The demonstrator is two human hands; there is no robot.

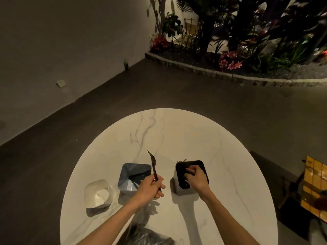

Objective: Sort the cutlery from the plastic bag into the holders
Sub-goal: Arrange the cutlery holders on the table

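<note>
Sorting looks mid-run to us: our left hand point(150, 187) grasps a dark fork point(153, 167) by the lower handle, fingers curled round it, tines up and tilted far-left over the near-right rim of the grey holder point(131, 175). Our right hand point(195, 175) sits at the mouth of the black holder point(192, 174), fingers curled down into it; we can't tell whether it grips a piece or has just let go. A couple of pale utensil tips point(183, 160) poke above that holder's far-left edge, so at least some cutlery is already placed there. Grey holder looks empty inside as far as we can see; white holder point(98, 194) at the left shows only a pale floor, no contents visible. Plastic bag point(150, 236) lies at the near table edge between our forearms, dark contents showing through, so our judgement is there's more left to sort; count unreadable. Materials: the fork is thin, slim-necked, matte dark, probably plastic or coated metal, likely light and a bit slippery. Holders are squarish cups with rounded corners and walls tapering inward to the base; grey one faceted, satin; black one glossy inside with a lighter outer wall; white one thin-walled. Bag is clear crinkly film. Table point(177, 135) is a round white slab with grey marble veining, smooth and hard.
</note>
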